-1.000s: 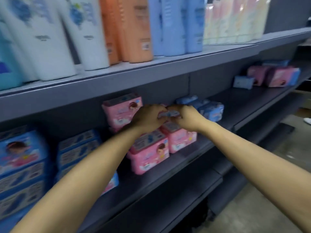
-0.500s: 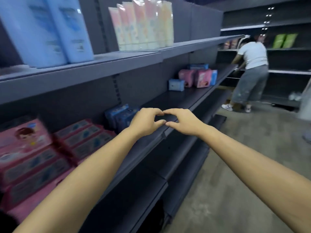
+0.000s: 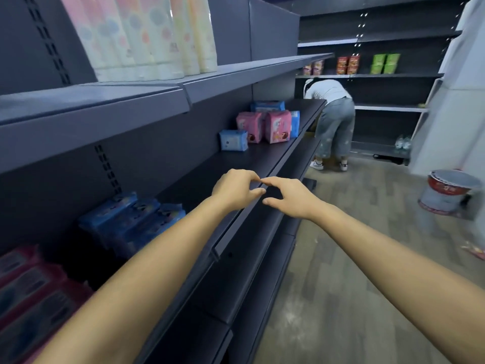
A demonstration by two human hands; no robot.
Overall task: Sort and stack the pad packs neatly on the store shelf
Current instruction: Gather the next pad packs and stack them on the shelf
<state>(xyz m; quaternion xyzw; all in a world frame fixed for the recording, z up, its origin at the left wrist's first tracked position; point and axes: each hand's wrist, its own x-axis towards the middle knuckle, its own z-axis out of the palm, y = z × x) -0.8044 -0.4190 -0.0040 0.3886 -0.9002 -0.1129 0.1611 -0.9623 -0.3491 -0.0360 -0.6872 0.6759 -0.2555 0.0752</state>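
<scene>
Dark grey metal shelf [image 3: 236,164] runs from the lower left of the frame toward the upper middle. Both hands reach out over its front edge at the centre of the frame. The left hand [image 3: 236,190] and the right hand [image 3: 291,198] are empty, fingers loosely curled, with their fingertips nearly meeting, perhaps touching.

Blue pad packs [image 3: 133,222] lie in a row on the shelf at the middle left, and pink pad packs [image 3: 29,292], blurred, sit at the lower left corner. Farther along the shelf, above centre, a small blue pack [image 3: 233,140] stands just beside upright pink packs [image 3: 265,126], well apart from the hands. Pastel bottles [image 3: 147,35] stand on the upper shelf at the top left. Another person [image 3: 332,119] bends over at the upper right.
</scene>
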